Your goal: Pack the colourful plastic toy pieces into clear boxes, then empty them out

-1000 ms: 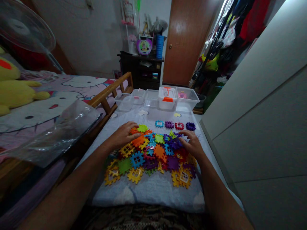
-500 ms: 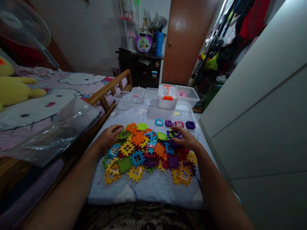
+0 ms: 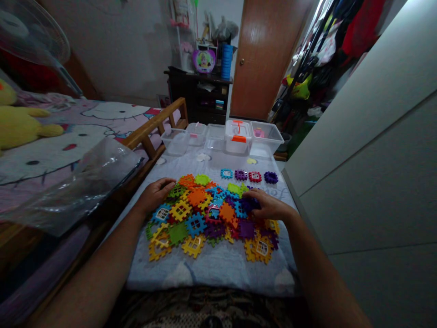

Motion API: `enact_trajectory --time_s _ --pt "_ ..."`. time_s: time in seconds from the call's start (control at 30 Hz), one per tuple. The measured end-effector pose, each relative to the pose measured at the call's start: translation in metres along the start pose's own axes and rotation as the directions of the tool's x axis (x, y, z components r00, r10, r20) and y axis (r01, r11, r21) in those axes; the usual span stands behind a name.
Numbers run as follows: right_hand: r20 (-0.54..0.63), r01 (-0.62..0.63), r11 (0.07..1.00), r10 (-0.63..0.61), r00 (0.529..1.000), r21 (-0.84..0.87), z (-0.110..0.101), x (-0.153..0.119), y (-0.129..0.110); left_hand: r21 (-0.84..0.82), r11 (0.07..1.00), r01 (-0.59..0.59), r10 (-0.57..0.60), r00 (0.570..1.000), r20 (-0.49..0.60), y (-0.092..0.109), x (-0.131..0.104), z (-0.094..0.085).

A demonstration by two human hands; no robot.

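Colourful notched plastic tiles lie in a pile on the cloth, among them an orange tile (image 3: 197, 197), a green tile (image 3: 178, 233) and a blue window tile (image 3: 195, 224). My left hand (image 3: 157, 193) rests at the pile's left edge, fingers curled together beside a green tile; whether they hold anything is hidden. At the pile's right side my right hand (image 3: 264, 203) has its fingers around a dark purple piece (image 3: 251, 203). Behind the pile stand a blue piece (image 3: 226, 173), a purple piece (image 3: 241, 175), a red piece (image 3: 255, 176) and a dark purple ring (image 3: 271, 177) in a row.
Clear plastic boxes line the far end, including an open box (image 3: 266, 136) and a lidded box with orange clips (image 3: 238, 139). A wooden bed rail (image 3: 155, 122) and a plastic bag (image 3: 85, 182) are at left. A pale cabinet (image 3: 368, 136) stands at right.
My right hand has moved slightly down and closed its fingers around the dark purple piece. The nearby light green tile has shifted a little. My left hand has stayed about where it was.
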State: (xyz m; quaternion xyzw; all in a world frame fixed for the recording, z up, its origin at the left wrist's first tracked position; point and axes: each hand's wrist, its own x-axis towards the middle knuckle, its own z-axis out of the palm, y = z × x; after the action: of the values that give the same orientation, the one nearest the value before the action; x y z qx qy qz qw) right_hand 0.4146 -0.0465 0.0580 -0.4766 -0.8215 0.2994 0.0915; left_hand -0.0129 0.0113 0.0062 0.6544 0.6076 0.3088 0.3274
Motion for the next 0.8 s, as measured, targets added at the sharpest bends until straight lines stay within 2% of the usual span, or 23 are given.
enact_trajectory --time_s 0.17,0.4,0.5,0.67,0.73,0.8 --pt "0.085 -0.034 0.989 0.047 0.995 -0.143 -0.003 0.009 -0.015 -0.119 0.993 -0.024 0.021 0.999 -0.029 -0.007 0.002 -0.001" --pt "0.069 -0.055 0.971 0.073 0.995 -0.232 -0.001 0.012 -0.023 -0.429 0.903 -0.005 -0.029 0.997 -0.072 -0.013 0.002 0.0" --pt "0.057 -0.061 0.972 0.076 0.995 -0.227 0.0 0.011 -0.025 -0.48 0.877 0.02 -0.063 0.995 -0.073 -0.012 0.0 0.0" --pt "-0.08 -0.016 0.987 0.003 0.997 -0.159 -0.008 0.003 -0.021 -0.524 0.849 0.068 -0.115 0.992 -0.058 -0.004 -0.003 -0.002" --pt "-0.153 -0.017 0.993 -0.001 0.988 -0.118 -0.016 -0.001 -0.011 -0.522 0.85 0.076 -0.123 0.991 -0.057 -0.002 -0.004 -0.002" --pt "-0.233 -0.07 0.996 0.054 0.971 -0.063 -0.027 -0.005 0.005 -0.5 0.863 0.072 -0.119 0.991 -0.063 0.0 -0.005 -0.003"
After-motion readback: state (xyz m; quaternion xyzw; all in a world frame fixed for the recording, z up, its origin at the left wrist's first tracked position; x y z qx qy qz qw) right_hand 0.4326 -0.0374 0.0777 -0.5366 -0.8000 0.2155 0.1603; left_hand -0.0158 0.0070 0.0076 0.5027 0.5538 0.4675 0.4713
